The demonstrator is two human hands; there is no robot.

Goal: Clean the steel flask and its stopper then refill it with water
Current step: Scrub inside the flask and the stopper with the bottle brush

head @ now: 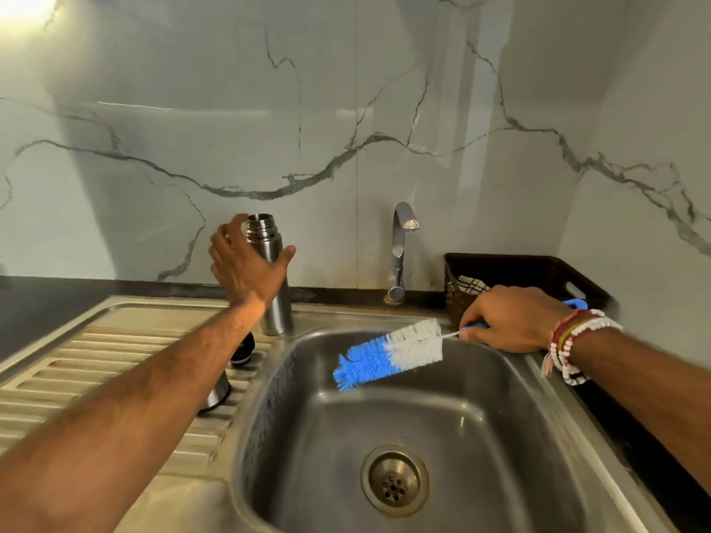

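The steel flask (pixel 274 286) stands upright and uncapped at the back of the drainboard, just left of the sink basin. My left hand (pixel 246 263) is spread open right at its upper body, fingers on the left and thumb on the right; I cannot tell if it touches. A black stopper (pixel 246 350) and a steel cap (pixel 217 394) lie on the drainboard, partly hidden by my left forearm. My right hand (pixel 511 321) grips the blue handle of a bottle brush (pixel 390 352), whose blue and white bristles hang over the basin.
The steel sink basin (pixel 481 436) with its drain (pixel 394 480) fills the lower middle. A tap (pixel 400 248) stands behind it, not running. A dark basket (pixel 538 275) holding a cloth sits at the back right. The ribbed drainboard (pixel 77 363) spreads left.
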